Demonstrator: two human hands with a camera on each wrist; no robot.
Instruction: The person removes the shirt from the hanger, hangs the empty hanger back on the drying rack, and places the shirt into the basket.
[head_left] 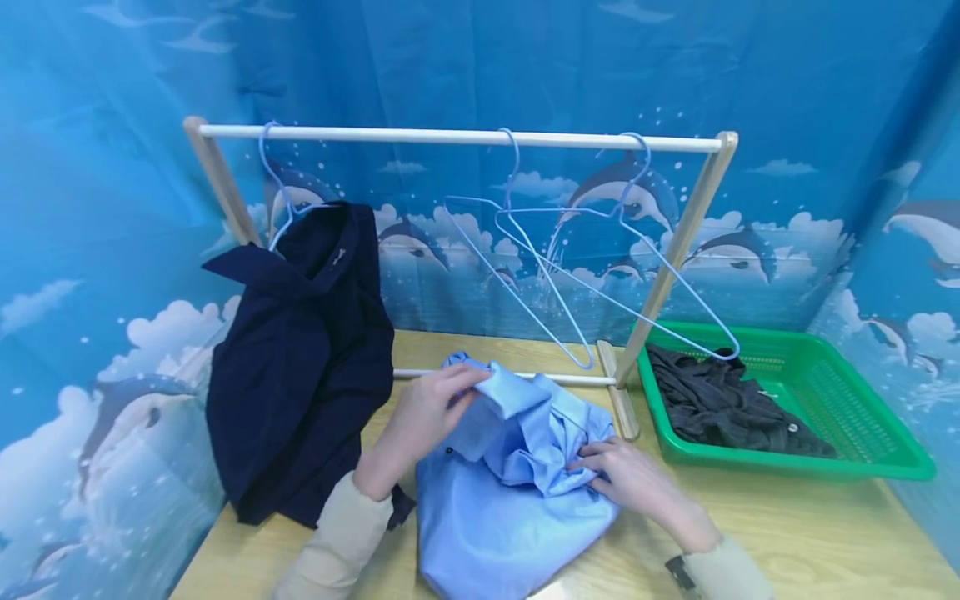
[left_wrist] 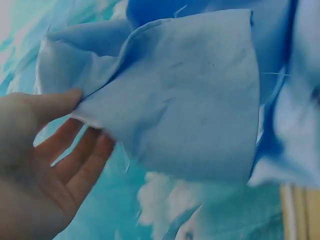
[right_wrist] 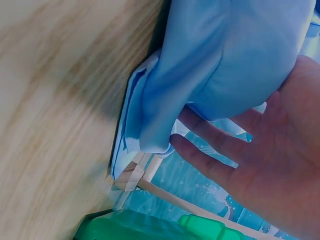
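Cloth of a light blue garment [head_left: 495, 525] lies heaped on the wooden table [head_left: 810, 533], its lower part spread fairly smooth and its upper part bunched in folds between two hands. The left hand [head_left: 423, 417] is partly closed and pinches a raised edge of the fabric between thumb and fingers; the left wrist view shows a flat, straight-hemmed panel hanging from that grip, with the last fingers loosely bent. The right hand [head_left: 630, 475] rests at the opposite side of the bunched folds, palm unfolded, fingers apart and slightly bent, their tips against or under the cloth; its thumb is hidden, so I cannot tell whether it pinches anything. Both forearms wear pale sleeves [head_left: 348, 517]. Just behind the garment stands a rack with a white top rail [head_left: 420, 135] and wooden side posts. At its left end a navy garment [head_left: 300, 375] hangs on a blue hanger [head_left: 279, 179], reaching down to the table. Toward the right, a middle hanger [head_left: 515, 162] and a right-hand hanger [head_left: 647, 154] hang bare. Beside the rack's right foot sits a green basket [head_left: 787, 471] holding a crumpled dark garment [head_left: 720, 408]. Blue dolphin-printed curtains [head_left: 487, 67] surround the table.
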